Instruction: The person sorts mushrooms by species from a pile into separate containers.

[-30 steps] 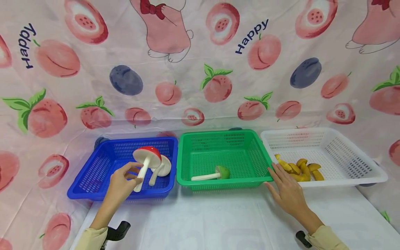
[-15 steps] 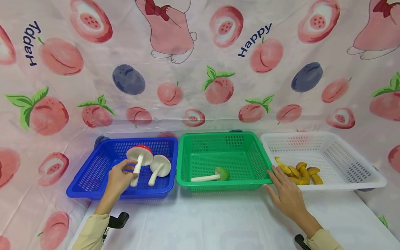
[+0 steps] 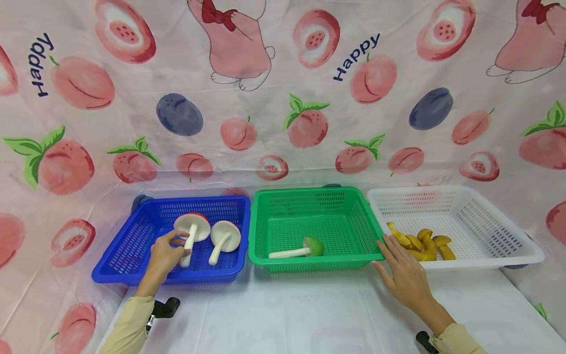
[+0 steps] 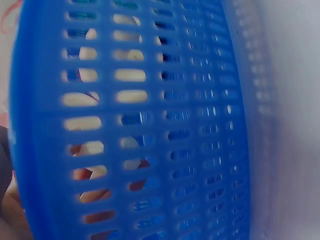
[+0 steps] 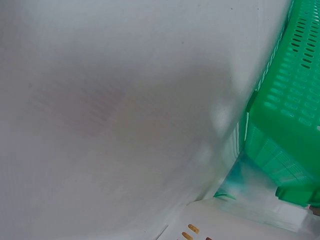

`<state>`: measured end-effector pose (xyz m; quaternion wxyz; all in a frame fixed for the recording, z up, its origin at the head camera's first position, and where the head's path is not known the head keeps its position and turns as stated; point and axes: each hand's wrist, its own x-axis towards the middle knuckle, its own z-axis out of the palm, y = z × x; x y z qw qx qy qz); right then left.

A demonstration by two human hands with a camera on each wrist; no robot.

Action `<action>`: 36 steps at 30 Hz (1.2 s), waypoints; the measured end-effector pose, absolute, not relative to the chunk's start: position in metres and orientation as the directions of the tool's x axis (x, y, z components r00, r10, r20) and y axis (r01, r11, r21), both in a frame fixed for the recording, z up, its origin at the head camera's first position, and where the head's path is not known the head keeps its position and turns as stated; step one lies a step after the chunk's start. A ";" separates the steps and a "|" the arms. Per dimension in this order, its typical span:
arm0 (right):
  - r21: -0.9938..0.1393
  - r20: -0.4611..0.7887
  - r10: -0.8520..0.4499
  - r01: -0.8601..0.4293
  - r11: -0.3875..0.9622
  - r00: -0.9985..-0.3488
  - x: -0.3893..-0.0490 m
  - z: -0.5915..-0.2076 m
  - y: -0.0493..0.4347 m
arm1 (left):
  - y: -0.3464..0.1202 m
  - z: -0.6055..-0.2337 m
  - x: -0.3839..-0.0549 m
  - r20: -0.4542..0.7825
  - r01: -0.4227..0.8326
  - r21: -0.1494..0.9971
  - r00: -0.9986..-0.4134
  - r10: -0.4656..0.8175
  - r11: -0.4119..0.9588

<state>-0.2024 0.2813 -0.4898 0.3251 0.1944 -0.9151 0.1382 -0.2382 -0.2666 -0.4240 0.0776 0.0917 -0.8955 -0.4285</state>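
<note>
In the head view my left hand reaches over the front rim of the blue basket and pinches the white stem of a red-capped mushroom. Its pale underside faces me, low in the basket. A second red-capped mushroom leans just to its right. My right hand has its fingers extended, fingertips at the adjoining corners of the green basket and the white basket. The left wrist view shows mostly the slotted blue wall, with pale shapes through its holes.
One green-capped mushroom lies on its side in the green basket. Several yellow-brown mushrooms are gathered at the left front of the white basket. All three baskets stand in a row on a white cloth, against a fruit-print curtain.
My left hand has moved left and lowered the red-capped mushroom into the blue basket, away from the second one. The right hand has stayed at the basket corners.
</note>
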 end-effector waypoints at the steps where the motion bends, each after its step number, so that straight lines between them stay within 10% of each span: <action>1: -0.126 0.649 -0.266 -0.446 0.886 -0.713 -0.202 -0.490 0.281 | -0.268 -0.425 -0.239 0.060 -0.098 0.777 -0.972 -0.228 0.622; 23: -0.120 0.652 -0.267 -0.444 0.888 -0.710 -0.202 -0.489 0.280 | -0.265 -0.431 -0.253 -0.086 -0.139 0.557 -0.990 -0.110 0.818; 36: -0.136 0.637 -0.256 -0.432 0.891 -0.727 -0.201 -0.488 0.278 | -0.251 -0.434 -0.242 0.211 0.023 0.540 -0.971 -0.109 0.841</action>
